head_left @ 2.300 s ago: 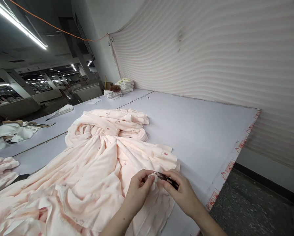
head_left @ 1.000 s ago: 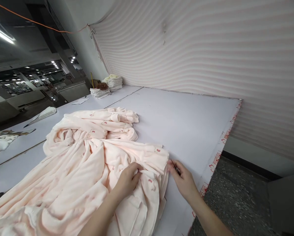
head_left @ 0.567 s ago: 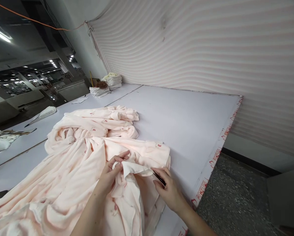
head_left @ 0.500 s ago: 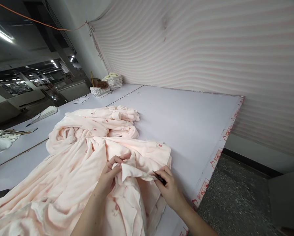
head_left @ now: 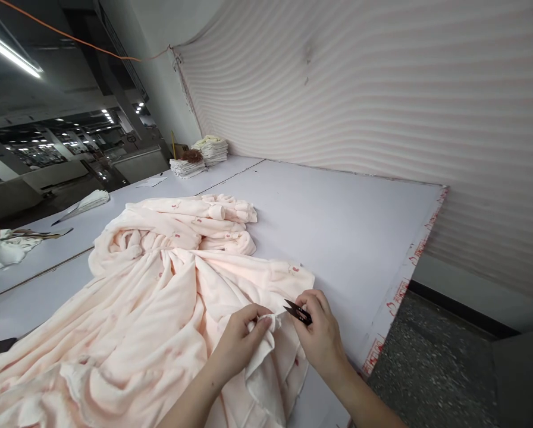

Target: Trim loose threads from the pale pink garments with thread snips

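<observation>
The pink fabric (head_left: pixel 159 309) runs off the left and bottom edges. The right hand (head_left: pixel 322 339) hides most of the black snips (head_left: pixel 297 311). Distant folded stacks (head_left: pixel 201 157) are too small to identify.

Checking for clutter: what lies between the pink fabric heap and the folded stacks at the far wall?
In the head view, only bare table separates the pink fabric from the folded stacks.
</observation>
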`<state>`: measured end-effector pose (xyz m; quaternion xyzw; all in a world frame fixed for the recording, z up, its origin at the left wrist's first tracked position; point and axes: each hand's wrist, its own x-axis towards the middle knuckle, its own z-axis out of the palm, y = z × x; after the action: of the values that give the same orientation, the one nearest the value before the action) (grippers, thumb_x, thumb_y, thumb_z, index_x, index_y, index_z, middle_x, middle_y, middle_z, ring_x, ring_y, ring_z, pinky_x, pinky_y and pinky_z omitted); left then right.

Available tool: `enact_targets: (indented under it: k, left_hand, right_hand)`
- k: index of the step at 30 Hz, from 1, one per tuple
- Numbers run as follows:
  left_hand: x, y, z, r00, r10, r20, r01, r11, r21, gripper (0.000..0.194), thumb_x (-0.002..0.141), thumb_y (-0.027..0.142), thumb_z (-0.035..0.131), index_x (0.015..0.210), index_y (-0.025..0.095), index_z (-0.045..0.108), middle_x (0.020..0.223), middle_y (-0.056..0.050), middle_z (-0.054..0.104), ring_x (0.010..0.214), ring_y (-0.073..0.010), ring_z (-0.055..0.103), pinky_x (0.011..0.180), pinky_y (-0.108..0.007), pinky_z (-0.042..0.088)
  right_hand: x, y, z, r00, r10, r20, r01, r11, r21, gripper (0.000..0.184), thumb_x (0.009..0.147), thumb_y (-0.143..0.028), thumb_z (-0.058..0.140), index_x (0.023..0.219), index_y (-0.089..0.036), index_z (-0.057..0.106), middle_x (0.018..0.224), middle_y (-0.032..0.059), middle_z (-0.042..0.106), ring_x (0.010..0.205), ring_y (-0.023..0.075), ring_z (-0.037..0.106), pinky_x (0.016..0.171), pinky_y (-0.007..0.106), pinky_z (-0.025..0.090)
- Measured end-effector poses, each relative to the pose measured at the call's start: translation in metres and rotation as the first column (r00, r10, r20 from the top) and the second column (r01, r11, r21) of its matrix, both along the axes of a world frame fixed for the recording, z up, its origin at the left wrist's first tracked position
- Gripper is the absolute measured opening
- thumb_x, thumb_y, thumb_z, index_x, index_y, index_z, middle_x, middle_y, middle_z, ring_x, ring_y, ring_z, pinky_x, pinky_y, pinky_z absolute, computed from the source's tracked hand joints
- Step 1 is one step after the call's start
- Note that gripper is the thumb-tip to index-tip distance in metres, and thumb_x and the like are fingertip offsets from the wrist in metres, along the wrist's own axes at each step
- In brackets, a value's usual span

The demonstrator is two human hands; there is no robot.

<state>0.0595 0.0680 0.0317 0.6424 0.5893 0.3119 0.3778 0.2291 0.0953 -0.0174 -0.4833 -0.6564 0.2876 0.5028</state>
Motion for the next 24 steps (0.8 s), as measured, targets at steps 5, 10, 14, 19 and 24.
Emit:
enact_targets:
  k: [5,10,14,19,24]
  left_hand:
    - [0.000,0.004,-0.003,0.970,0.129,0.205,-0.112,0.989,-0.096,0.022,0.085,0.036,0.051,0.083,0.017,0.061,0.073,0.000,0.061,0.071,-0.0150,0.055,0.068,-0.024,0.042]
    - [0.000,0.002,-0.003,0.972,0.071,0.224,-0.051,0.994,-0.093,0.022,0.084,0.036,0.053,0.092,0.019,0.062,0.076,0.000,0.060,0.073,-0.0148,0.053,0.068,-0.024,0.041]
    - [0.002,0.002,0.001,0.980,0.054,0.191,-0.033,0.993,-0.110,0.022,0.082,0.032,0.056,0.099,0.020,0.063,0.084,-0.001,0.063,0.079,-0.0156,0.054,0.073,-0.024,0.041]
    - [0.007,0.006,0.001,0.935,0.172,0.309,-0.105,0.970,-0.221,0.017,0.081,0.033,0.058,0.081,0.017,0.061,0.073,0.002,0.057,0.067,-0.0109,0.049,0.065,-0.021,0.038]
    - [0.009,0.005,-0.002,0.818,0.296,0.492,-0.138,0.933,-0.332,0.024,0.079,0.039,0.060,0.084,0.017,0.054,0.064,0.005,0.049,0.054,-0.0073,0.042,0.053,-0.018,0.032]
  right_hand:
    - [-0.005,-0.004,0.001,0.977,0.213,-0.019,-0.207,0.965,0.164,0.024,0.082,-0.016,0.053,0.105,-0.023,0.057,0.100,0.0070,0.061,0.091,0.0189,0.061,0.078,0.028,0.051]
    - [-0.013,-0.003,-0.004,0.948,0.292,-0.129,-0.294,0.956,0.007,0.015,0.086,-0.018,0.049,0.095,-0.022,0.060,0.086,0.0023,0.065,0.080,0.0161,0.062,0.071,0.025,0.050]
    - [-0.020,0.000,-0.004,0.948,0.282,-0.148,-0.297,0.951,-0.088,0.012,0.089,-0.026,0.046,0.083,-0.020,0.055,0.069,-0.0016,0.056,0.061,0.0119,0.054,0.057,0.021,0.043]
    - [-0.017,-0.003,-0.001,0.949,0.211,-0.235,-0.256,0.949,-0.183,0.016,0.087,-0.035,0.050,0.083,-0.020,0.053,0.067,-0.0016,0.056,0.063,0.0129,0.054,0.058,0.021,0.043]
    - [0.002,-0.003,-0.001,0.940,0.258,-0.225,-0.309,0.923,-0.229,0.024,0.083,-0.037,0.056,0.099,-0.019,0.063,0.097,0.0077,0.066,0.092,0.0224,0.060,0.080,0.031,0.048]
